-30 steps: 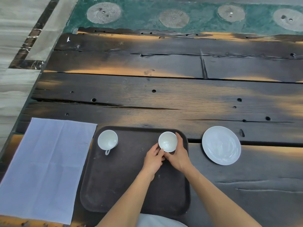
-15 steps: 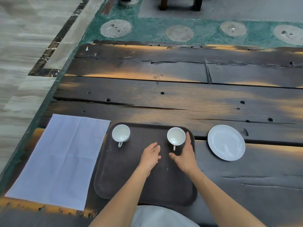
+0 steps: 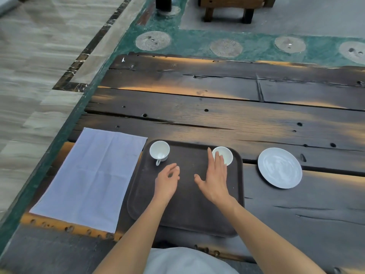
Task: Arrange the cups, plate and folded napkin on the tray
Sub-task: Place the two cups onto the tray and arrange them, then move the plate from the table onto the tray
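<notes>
Hovering over tray [image 3: 185,214], right hand [image 3: 214,180] straight-fingered at a cup [image 3: 227,155], left hand [image 3: 166,179] loosely curled, empty.

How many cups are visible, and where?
2. One cup stands in the tray's far left corner; the other cup in its far right corner, partly behind the right hand. None seems hidden.

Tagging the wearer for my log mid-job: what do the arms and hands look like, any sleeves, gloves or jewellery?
The left arm and the right arm are bare as far as the picture shows; no sleeve is visible. The left hand and the right hand wear no gloves, and no ring, watch or bracelet shows. A pale grey-white garment shows at the bottom edge between them.
</notes>
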Demonstrator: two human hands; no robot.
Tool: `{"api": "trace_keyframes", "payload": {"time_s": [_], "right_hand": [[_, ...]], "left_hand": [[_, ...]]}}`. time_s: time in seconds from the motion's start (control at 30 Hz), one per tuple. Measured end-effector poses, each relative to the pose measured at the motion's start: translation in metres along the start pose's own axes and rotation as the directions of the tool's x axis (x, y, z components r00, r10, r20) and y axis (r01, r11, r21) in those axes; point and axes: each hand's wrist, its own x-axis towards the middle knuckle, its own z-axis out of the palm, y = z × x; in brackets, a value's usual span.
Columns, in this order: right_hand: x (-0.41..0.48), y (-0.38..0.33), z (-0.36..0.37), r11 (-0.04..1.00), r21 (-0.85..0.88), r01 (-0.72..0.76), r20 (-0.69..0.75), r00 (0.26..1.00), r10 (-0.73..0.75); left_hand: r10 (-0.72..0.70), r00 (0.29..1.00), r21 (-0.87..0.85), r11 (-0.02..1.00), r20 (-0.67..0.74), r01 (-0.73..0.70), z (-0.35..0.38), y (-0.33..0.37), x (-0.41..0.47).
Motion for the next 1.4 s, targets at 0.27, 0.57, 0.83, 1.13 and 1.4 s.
{"api": "trace_keyframes", "payload": {"time_s": [0.27, 0.57, 0.83, 1.13, 1.4], "right_hand": [[0.003, -0.062, 0.033, 0.989, -0.022, 0.145, 0.02, 0.989, -0.145], [0.021, -0.153, 0.085, 0.981, -0.043, 0.191, 0.043, 0.981, -0.19], [0.041, -0.236, 0.143, 0.985, -0.083, 0.153, 0.064, 0.987, -0.148], [0.046, -0.231, 0.128, 0.99, -0.14, 0.0, -0.029, 1.0, -0.004], [0.046, -0.114, 0.045, 0.983, -0.075, -0.165, -0.177, 0.973, 0.149]], "left_hand": [[0.1, 0.977, 0.111, 0.991, -0.19, -0.08, -0.079, -0.011, 0.016], [0.13, 0.966, 0.199, 0.976, -0.223, -0.086, -0.198, -0.037, 0.065], [0.081, 0.976, 0.201, 0.979, -0.2, -0.04, -0.315, -0.063, 0.11], [0.125, 0.991, 0.232, 0.964, 0.038, -0.13, -0.296, -0.035, 0.142], [0.261, 0.952, 0.084, 0.957, 0.158, -0.276, -0.143, 0.04, 0.109]]}}
